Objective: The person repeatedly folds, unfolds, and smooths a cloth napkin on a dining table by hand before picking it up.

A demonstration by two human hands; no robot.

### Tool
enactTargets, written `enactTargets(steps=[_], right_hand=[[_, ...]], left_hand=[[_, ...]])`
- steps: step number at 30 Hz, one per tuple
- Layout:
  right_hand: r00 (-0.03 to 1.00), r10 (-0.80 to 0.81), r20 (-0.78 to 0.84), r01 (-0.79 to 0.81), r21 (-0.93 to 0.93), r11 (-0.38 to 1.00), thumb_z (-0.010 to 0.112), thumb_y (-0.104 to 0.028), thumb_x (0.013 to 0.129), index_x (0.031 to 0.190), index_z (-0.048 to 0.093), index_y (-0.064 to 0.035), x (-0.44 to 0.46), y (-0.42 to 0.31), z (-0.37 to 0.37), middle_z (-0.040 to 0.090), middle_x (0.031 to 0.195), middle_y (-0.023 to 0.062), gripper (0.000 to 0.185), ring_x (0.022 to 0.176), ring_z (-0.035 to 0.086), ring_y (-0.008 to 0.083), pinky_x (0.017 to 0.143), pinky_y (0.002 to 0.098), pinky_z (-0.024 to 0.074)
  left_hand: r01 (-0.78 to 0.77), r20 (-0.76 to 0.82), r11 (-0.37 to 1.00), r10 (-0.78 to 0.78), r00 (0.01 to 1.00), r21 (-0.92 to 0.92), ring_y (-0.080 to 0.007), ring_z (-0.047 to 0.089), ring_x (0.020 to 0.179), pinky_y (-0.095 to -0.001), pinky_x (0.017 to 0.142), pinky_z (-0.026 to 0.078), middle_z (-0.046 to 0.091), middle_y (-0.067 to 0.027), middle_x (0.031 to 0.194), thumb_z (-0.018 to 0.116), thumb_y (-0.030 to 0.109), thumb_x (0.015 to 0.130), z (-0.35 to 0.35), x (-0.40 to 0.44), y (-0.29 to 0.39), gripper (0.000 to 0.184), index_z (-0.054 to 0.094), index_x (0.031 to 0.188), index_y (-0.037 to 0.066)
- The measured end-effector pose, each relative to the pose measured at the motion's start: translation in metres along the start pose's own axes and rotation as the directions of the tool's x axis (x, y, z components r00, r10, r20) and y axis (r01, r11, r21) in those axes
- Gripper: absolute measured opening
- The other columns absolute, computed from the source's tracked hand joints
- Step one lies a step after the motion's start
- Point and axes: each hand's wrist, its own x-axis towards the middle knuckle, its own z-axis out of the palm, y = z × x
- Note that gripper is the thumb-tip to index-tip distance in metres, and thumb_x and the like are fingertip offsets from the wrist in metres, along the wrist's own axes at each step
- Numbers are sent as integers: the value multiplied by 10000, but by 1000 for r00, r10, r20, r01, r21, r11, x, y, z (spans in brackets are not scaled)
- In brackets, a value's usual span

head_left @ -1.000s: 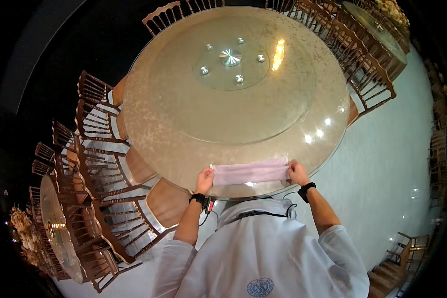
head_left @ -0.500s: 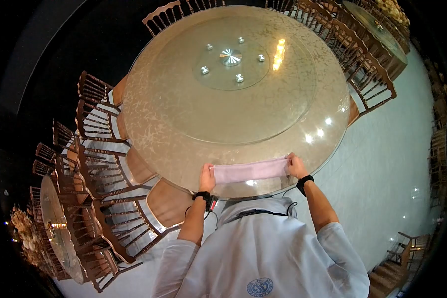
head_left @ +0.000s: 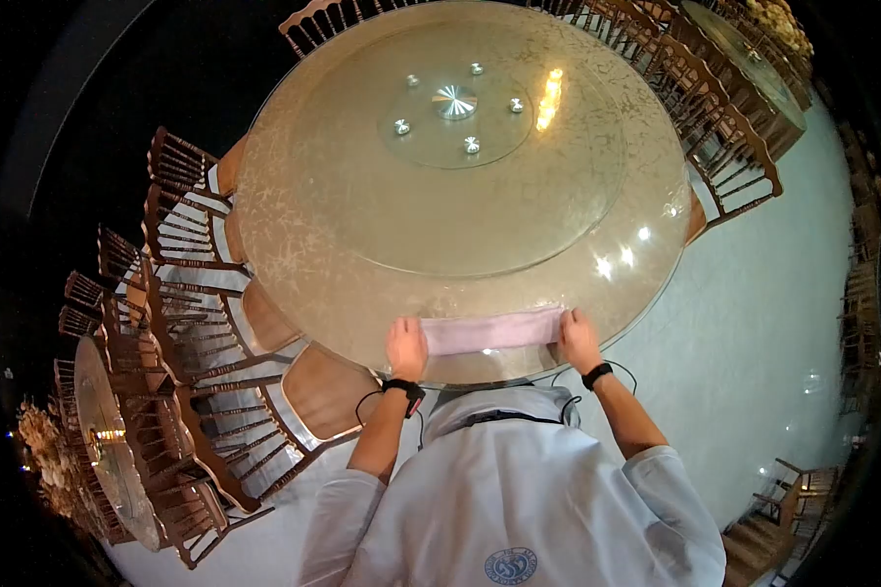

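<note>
A pale pink cloth point(head_left: 491, 332), folded into a long strip, stretches between my two hands over the near edge of the round table point(head_left: 294, 245). My left hand point(head_left: 406, 347) is closed on the cloth's left end. Its right end is pinched in my right hand point(head_left: 579, 338). The strip looks fairly flat and low over the glossy tabletop; I cannot tell whether its whole underside touches. Both wrists wear black bands, with thin cables near them.
A round glass turntable point(head_left: 362, 220) with a shiny metal hub point(head_left: 454, 102) and several small knobs sits on the table. Wooden chairs point(head_left: 181, 230) line the left side, with one chair seat point(head_left: 325, 391) close by my left arm. Another round table point(head_left: 103, 430) stands at far left.
Both hands have shifted slightly, the right one a little left and down. The cloth's ends are closer together and it lies a bit lower toward the tabletop.
</note>
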Motion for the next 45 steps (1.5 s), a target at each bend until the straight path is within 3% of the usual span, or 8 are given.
enactTargets(steps=[2,9,16,18,24,35,43,45], right_hand=[[992,-124,20,125,-52,991,579,-65,730,926,507,-28,-17,-13,-14,516,927,184,213,863,518,381,716,444,432],[964,-262,-48,249,-183,951,590,-91,687,931,532,-49,-24,-8,7,516,973,125,255,952,489,307,795,410,399],[976,-210,-55,209,-16,978,600,-110,623,782,569,-63,14,5,-12,566,846,119,169,884,527,319,748,411,417],[973,-223,-53,225,39,974,594,-99,622,789,570,-62,22,7,-27,587,839,119,173,850,547,331,728,409,432],[978,-37,205,-93,589,803,574,-73,711,834,569,-36,28,19,-50,597,722,75,128,624,575,201,588,330,473],[887,121,445,-448,770,454,575,-181,872,992,541,-42,7,2,-73,564,771,11,186,676,538,98,591,251,477],[898,123,422,-406,693,596,575,-136,847,960,544,-64,12,31,-38,582,817,30,137,694,565,136,592,291,487],[925,150,348,-349,628,696,574,-101,824,936,539,-51,10,36,-16,590,799,62,127,692,584,184,591,327,492]], left_hand=[[-286,373,956,245,895,57,-332,524,946,-420,781,438,523,-145,1027,575,90,759,-6,-12,-2,225,563,984,89],[-500,273,859,458,846,110,-270,501,1001,-406,794,425,530,-81,1013,562,91,740,-10,-27,-17,230,573,970,102],[-420,255,907,415,873,-37,-307,558,875,-399,767,443,603,-114,892,600,83,690,-8,9,-26,256,558,941,61],[-26,326,954,128,936,-300,-345,585,766,-406,722,468,620,-138,828,579,85,714,-33,22,-9,240,538,942,23],[257,375,785,-34,926,-564,-355,604,799,-413,740,472,605,-197,864,513,106,789,-48,43,-24,346,449,1112,1],[31,141,953,12,990,-300,-438,505,1065,-443,892,410,523,-300,1128,445,99,909,-65,23,8,329,391,1208,-28],[167,258,934,-85,963,-316,-438,474,1109,-437,933,397,493,-283,1178,517,119,891,-53,7,-4,416,380,1262,-10],[-144,172,980,166,971,-137,-413,505,1060,-436,908,414,535,-247,1088,603,158,841,-34,-2,-22,512,381,1279,12]])
